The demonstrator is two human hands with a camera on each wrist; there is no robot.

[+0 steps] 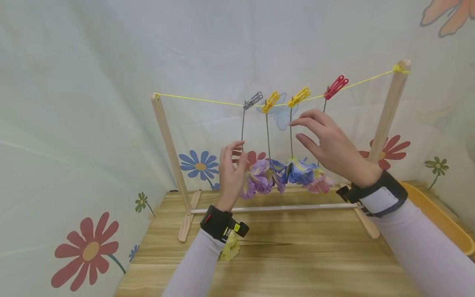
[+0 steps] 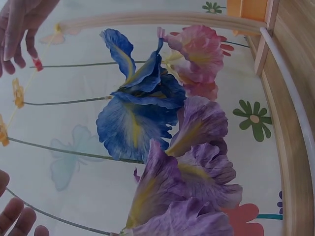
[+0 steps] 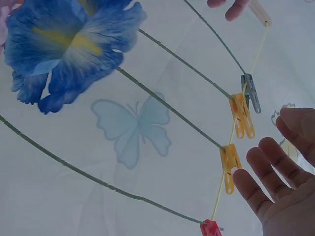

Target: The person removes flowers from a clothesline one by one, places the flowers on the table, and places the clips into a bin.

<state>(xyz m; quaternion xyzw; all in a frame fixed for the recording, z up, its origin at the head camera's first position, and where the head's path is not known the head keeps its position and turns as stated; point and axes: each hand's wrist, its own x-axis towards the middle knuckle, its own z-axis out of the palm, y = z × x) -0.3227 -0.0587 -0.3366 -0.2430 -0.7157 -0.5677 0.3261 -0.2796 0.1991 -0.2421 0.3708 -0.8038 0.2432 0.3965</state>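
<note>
Artificial flowers hang upside down from a yellow line: purple ones (image 1: 257, 175), a blue one (image 1: 300, 171) and a pink one (image 1: 320, 183). Their green stems are clipped at the top by a grey clothespin (image 1: 253, 100), two yellow clothespins, one of them (image 1: 299, 97) above the blue flower, and a red clothespin (image 1: 336, 87). My left hand (image 1: 231, 173) is beside the leftmost stem, fingers loosely bent and holding nothing. With its fingers spread, my right hand (image 1: 326, 144) hovers by the blue flower's stem; the right wrist view shows the palm (image 3: 290, 211) bare.
The line is tied between two wooden posts, left (image 1: 170, 152) and right (image 1: 389, 111), joined low by a white rod (image 1: 274, 208). A yellow flower (image 1: 231, 247) lies on the wooden table (image 1: 315, 268) near my left wrist. An orange tray (image 1: 438, 214) stands at the right.
</note>
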